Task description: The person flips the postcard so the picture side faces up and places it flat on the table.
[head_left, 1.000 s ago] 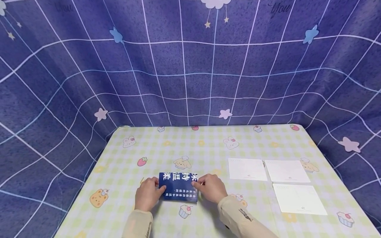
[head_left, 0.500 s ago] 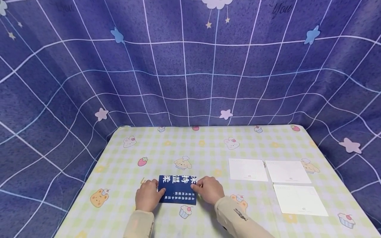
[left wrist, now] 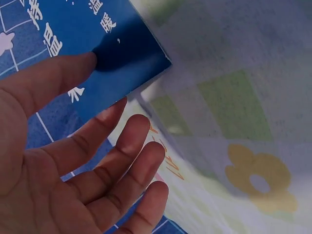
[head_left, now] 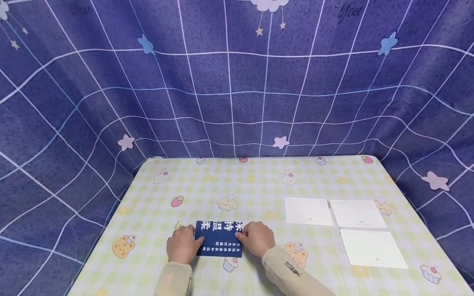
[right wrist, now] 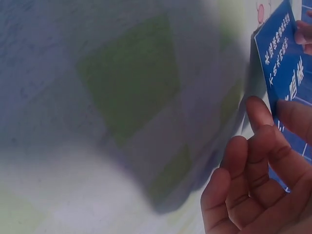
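Observation:
A dark blue card with white Chinese characters lies flat between both hands, low over the table in the head view. My left hand pinches its left edge, thumb on the printed face and forefinger underneath. In the left wrist view the other fingers spread loosely below the card. On the opposite edge, my right hand pinches the card between thumb and forefinger. The right wrist view shows the card at a slant, with the remaining right fingers partly curled beside it.
Three white cards lie to the right: one nearer the middle, one beside it and one in front. A green checked cloth with cartoon prints covers the table. A blue grid-patterned curtain hangs behind and at both sides.
Both hands have brought the blue card slightly toward the person and a little left. The grip on it and the white cards look the same.

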A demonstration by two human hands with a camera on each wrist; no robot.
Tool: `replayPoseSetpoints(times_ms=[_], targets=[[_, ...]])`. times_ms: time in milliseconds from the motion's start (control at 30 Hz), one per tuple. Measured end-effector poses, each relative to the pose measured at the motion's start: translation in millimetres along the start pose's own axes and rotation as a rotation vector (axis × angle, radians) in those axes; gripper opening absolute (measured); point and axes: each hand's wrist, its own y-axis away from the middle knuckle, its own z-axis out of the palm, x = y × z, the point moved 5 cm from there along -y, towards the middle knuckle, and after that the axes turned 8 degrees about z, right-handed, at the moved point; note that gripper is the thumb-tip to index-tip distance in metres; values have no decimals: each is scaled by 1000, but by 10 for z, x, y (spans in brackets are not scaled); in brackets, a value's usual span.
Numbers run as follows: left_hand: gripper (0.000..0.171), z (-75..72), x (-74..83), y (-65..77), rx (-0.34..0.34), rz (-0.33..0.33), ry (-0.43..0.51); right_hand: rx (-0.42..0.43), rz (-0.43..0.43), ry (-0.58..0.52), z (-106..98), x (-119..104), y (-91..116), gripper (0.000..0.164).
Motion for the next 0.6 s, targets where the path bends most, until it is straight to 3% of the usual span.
replayPoseSetpoints(times_ms=[300, 600], targets=[[39, -9, 8, 35, -33, -39, -17, 36, -9, 66, 34, -39, 20, 47], [44, -22, 59, 65, -23, -33, -61, 72, -38, 160, 82, -62, -4, 40]])
